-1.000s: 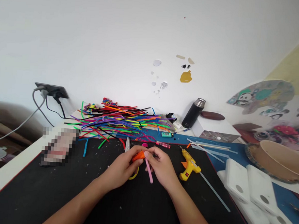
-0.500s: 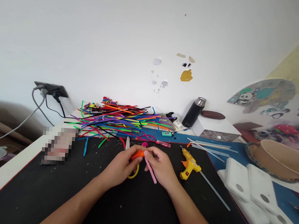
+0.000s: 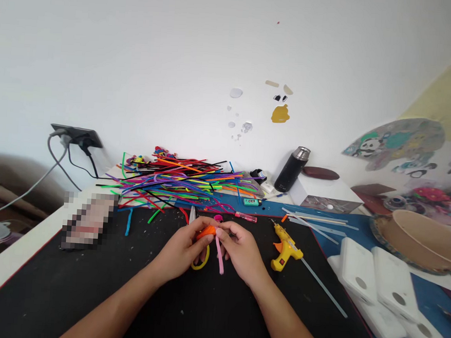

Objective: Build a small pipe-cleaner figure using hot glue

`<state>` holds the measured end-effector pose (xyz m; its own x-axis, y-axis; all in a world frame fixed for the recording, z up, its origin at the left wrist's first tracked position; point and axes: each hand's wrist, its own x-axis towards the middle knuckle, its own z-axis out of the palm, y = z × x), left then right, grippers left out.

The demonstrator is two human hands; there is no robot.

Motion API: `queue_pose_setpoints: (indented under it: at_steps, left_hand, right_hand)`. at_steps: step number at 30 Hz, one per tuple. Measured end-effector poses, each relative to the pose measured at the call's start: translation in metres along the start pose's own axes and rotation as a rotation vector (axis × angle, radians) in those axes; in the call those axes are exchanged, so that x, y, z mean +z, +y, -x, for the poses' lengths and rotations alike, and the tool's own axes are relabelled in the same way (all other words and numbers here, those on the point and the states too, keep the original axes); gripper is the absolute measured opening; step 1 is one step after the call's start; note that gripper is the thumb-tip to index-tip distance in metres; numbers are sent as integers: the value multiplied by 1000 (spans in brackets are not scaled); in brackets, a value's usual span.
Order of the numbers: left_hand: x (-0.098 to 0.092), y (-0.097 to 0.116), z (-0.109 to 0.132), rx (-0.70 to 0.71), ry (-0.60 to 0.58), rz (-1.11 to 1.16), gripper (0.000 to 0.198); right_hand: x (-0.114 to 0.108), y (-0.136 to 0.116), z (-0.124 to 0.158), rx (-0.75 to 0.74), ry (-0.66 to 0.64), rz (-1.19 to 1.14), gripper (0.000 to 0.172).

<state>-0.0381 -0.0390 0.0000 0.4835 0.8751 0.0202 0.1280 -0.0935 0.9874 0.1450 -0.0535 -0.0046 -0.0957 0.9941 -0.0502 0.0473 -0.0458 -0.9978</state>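
Note:
My left hand is closed on a small orange pipe-cleaner piece over the black mat. My right hand pinches the top of a pink pipe cleaner against that orange piece; the pink stem hangs down between my hands. The yellow handle loop of a pair of scissors lies on the mat under my left hand, its blades pointing away from me.
A heap of coloured pipe cleaners lies at the back of the desk. A yellow glue gun and clear glue sticks lie right of my hands. White boxes, a brown bowl, a black flask and a blurred object are around.
The pink pipe cleaner's free end has swung left, from slanting toward the right to hanging nearly straight down. Both hands stay together at the same spot.

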Motion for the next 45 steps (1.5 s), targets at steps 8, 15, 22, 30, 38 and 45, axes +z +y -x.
queue_pose_setpoints:
  at_steps: [8,15,22,30,38,45]
  left_hand:
    - [-3,6,0,17,10,-64,36]
    - [-8,10,0,66,40,-273,26]
    - [-14,11,0,123,108,-464,24]
    - [-14,9,0,113,117,-377,24]
    - [-11,7,-1,13,34,-31,31]
    - [-7,6,-3,-51,-29,90,39]
  right_hand:
    - [-1,0,0,7,-25,-9,41]
    - [1,2,1,47,-44,-28,47]
    - [2,-5,4,107,-103,-71,58]
    - [3,0,3,89,-109,-33,42]
    - [4,-1,2,-15,37,54,31]
    - [5,-4,4,-57,43,160,15]
